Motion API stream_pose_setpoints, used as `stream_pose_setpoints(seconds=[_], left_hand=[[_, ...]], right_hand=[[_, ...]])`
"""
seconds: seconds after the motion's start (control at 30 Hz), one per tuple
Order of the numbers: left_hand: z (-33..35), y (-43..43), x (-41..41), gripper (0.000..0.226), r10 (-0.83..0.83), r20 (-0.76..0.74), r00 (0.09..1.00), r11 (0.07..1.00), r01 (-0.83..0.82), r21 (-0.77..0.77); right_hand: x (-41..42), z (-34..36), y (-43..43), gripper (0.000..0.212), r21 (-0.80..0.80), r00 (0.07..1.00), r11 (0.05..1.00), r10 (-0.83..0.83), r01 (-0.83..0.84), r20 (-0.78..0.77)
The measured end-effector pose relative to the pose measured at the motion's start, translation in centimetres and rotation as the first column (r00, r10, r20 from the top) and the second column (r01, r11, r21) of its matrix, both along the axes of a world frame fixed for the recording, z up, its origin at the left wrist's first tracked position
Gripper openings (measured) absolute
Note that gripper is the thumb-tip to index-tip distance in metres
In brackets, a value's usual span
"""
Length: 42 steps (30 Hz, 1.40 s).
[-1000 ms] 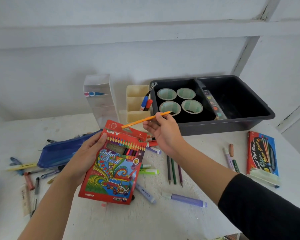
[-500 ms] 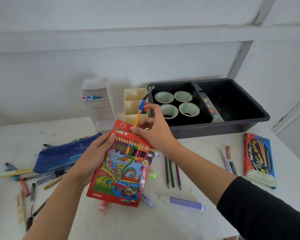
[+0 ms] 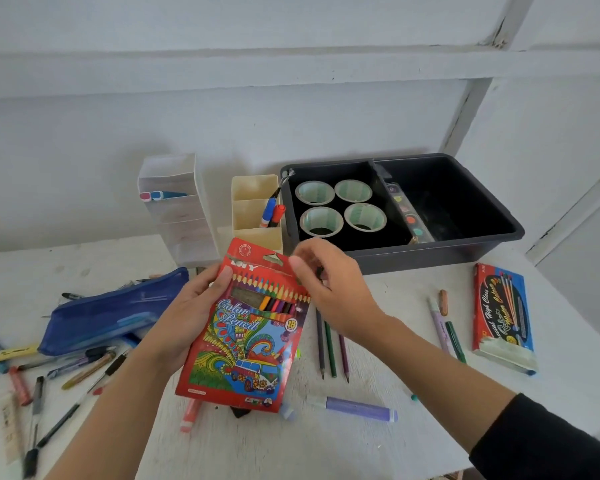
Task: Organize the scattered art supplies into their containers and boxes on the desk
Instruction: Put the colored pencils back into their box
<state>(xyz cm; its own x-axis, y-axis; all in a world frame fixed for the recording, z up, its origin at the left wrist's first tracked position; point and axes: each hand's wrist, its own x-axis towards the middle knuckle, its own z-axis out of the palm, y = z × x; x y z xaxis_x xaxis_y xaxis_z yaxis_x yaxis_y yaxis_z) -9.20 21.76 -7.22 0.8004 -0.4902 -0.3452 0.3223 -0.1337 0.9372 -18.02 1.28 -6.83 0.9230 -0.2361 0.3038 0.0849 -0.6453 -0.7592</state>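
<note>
My left hand (image 3: 187, 306) grips a red colour pencil box (image 3: 243, 344) from its left side, tilted above the desk. Through the box's window I see a row of pencils, an orange one (image 3: 264, 302) among them. My right hand (image 3: 333, 289) is at the box's top right corner, thumb on the flap and fingers curled behind it. Three loose colour pencils (image 3: 329, 348) lie on the desk just right of the box. A purple marker (image 3: 354, 408) lies below them.
At the back stand a black bin (image 3: 430, 252) with several tape rolls (image 3: 364, 216), a cream pen holder (image 3: 253, 188) and a clear drawer unit (image 3: 177, 216). A blue pencil case (image 3: 108, 310) and scattered pens (image 3: 66, 375) lie left; another pencil box (image 3: 503, 313) lies right.
The orange pencil that my right hand held above the box has gone down into the box. My right hand now sits at the box's top corner.
</note>
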Motion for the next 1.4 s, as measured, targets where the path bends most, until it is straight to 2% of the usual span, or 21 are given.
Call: stream_pose_setpoints(seconds=[0.07,0.1,0.2,0.3,0.57,0.63,0.7,0.77,0.83,0.87,0.93,0.97,1.03,1.1,1.13,1.23,1.3,1.33,1.4], left_hand=[[-0.1,0.0,0.0,0.028,0.012,0.001,1.0,1.0,-0.012,0.008],[-0.1,0.2,0.0,0.027,0.019,0.0,1.0,1.0,-0.019,0.01],[-0.3,0.6,0.0,0.027,0.045,-0.014,0.999,0.999,-0.044,0.019],[-0.4,1.0,0.0,0.024,0.061,-0.01,0.998,0.998,-0.061,0.027],[-0.4,1.3,-0.1,0.026,0.067,0.014,0.998,0.996,-0.067,0.051],[-0.4,1.3,-0.2,0.026,0.07,0.016,0.997,0.996,-0.07,0.047],[-0.4,1.5,-0.2,0.026,0.085,0.022,0.996,0.995,-0.086,0.048],[-0.3,1.9,-0.1,0.027,0.106,0.031,0.994,0.992,-0.107,0.059],[-0.2,2.3,0.1,0.028,0.127,0.039,0.991,0.99,-0.129,0.063],[-0.2,2.6,0.2,0.027,0.138,0.043,0.99,0.988,-0.14,0.066],[-0.1,3.1,0.4,0.022,0.16,0.043,0.986,0.985,-0.162,0.062],[0.0,3.1,0.4,0.021,0.168,0.039,0.985,0.984,-0.17,0.06],[0.2,3.1,0.4,0.021,0.165,0.04,0.985,0.984,-0.167,0.058],[0.3,3.1,0.4,0.02,0.156,0.042,0.987,0.986,-0.159,0.056],[0.4,3.2,0.4,0.019,0.149,0.046,0.988,0.987,-0.152,0.058],[0.7,3.4,0.4,0.022,0.137,0.049,0.989,0.988,-0.14,0.067],[0.7,3.7,0.5,0.024,0.136,0.045,0.99,0.988,-0.139,0.074],[0.7,3.8,0.6,0.024,0.134,0.042,0.99,0.987,-0.137,0.081],[0.7,4.0,0.7,0.024,0.122,0.036,0.992,0.988,-0.125,0.09]], right_hand=[[-1.5,-1.6,-1.4,0.017,-0.027,0.997,0.999,0.022,-0.02,0.071],[-2.4,-2.5,-2.2,0.015,-0.088,0.996,0.993,0.077,-0.073,0.041],[-4.8,-5.7,-3.9,0.005,-0.284,0.926,0.892,0.285,-0.351,-0.249],[-5.6,-7.4,-4.6,0.03,-0.464,0.844,0.713,0.369,-0.526,-0.389],[-2.1,-5.1,-2.9,0.015,-0.526,0.709,0.477,0.448,-0.704,-0.544],[-1.7,-5.0,-2.5,0.017,-0.548,0.694,0.428,0.482,-0.719,-0.535],[-1.6,-5.5,-2.5,0.029,-0.577,0.699,0.409,0.529,-0.707,-0.482],[-2.0,-5.6,-2.8,0.044,-0.609,0.728,0.431,0.554,-0.666,-0.404],[-2.4,-5.3,-3.1,0.044,-0.613,0.786,0.529,0.555,-0.587,-0.274],[-2.5,-4.8,-3.0,0.037,-0.555,0.831,0.641,0.524,-0.531,-0.19],[-2.6,-3.2,-2.3,0.019,-0.26,0.927,0.892,0.37,-0.371,-0.051],[-2.2,-2.3,-1.8,0.016,-0.061,0.961,0.96,0.275,-0.275,-0.002],[-1.0,-0.8,-1.4,0.015,0.236,0.994,0.967,0.078,-0.094,0.078],[0.7,0.1,-1.6,0.018,0.441,0.989,0.896,-0.099,0.043,0.106],[1.6,0.3,-1.9,0.018,0.555,0.98,0.825,-0.178,0.102,0.085],[3.3,-0.1,-2.4,0.016,0.86,0.955,0.471,-0.289,0.198,-0.062],[3.8,-0.4,-2.5,0.013,0.946,0.945,0.246,-0.299,0.209,-0.131],[3.9,-0.4,-2.5,0.012,0.967,0.942,0.165,-0.304,0.196,-0.139],[4.2,-0.5,-2.3,0.009,0.982,0.939,0.078,-0.315,0.171,-0.139]])
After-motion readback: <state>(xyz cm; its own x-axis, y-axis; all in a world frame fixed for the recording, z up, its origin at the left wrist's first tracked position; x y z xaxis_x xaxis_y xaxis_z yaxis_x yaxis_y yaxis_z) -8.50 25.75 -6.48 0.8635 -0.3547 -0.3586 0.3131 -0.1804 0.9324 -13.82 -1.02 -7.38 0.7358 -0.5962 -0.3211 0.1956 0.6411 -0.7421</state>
